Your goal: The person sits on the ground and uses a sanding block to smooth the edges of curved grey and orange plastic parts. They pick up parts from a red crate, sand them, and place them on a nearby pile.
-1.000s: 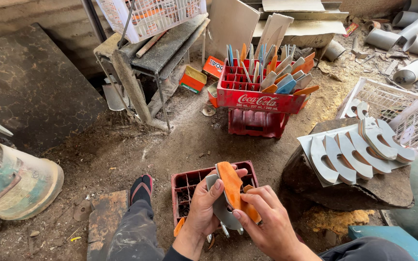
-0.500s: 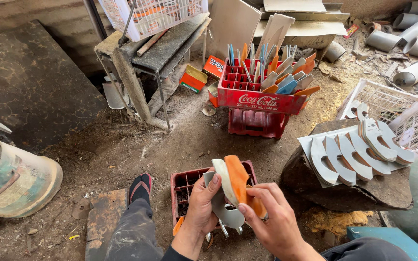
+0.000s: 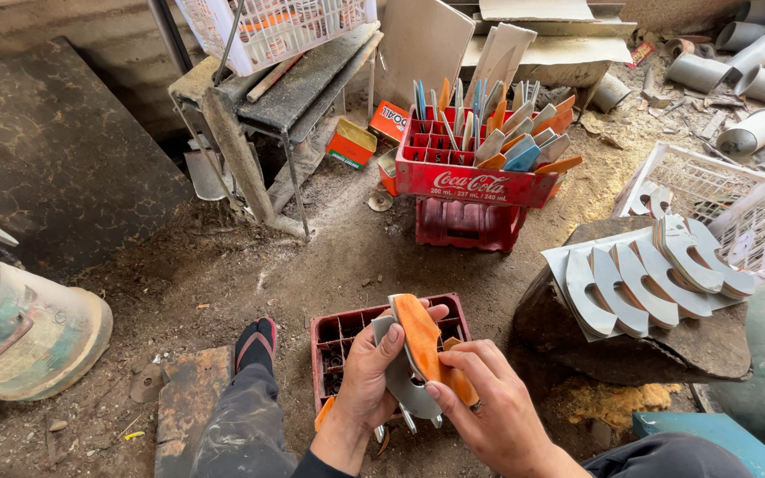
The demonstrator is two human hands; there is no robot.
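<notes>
We note an orange curved piece [image 3: 425, 343] over a grey one [image 3: 402, 382] in the hands. Beneath them sits a dark red crate [image 3: 338, 335]; beyond, a bright red crate [image 3: 471, 181] holds orange, grey and blue pieces.

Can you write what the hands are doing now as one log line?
left hand: holds grey blade | right hand: holds orange piece | below: red crate

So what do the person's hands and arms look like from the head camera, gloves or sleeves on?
Both hands are bare, with no gloves. The left hand ends in a dark sleeve cuff at the wrist. The right hand and the forearm behind it show no sleeve. A small dark band, possibly a ring, sits on one right finger. No watch or markings show.
</notes>
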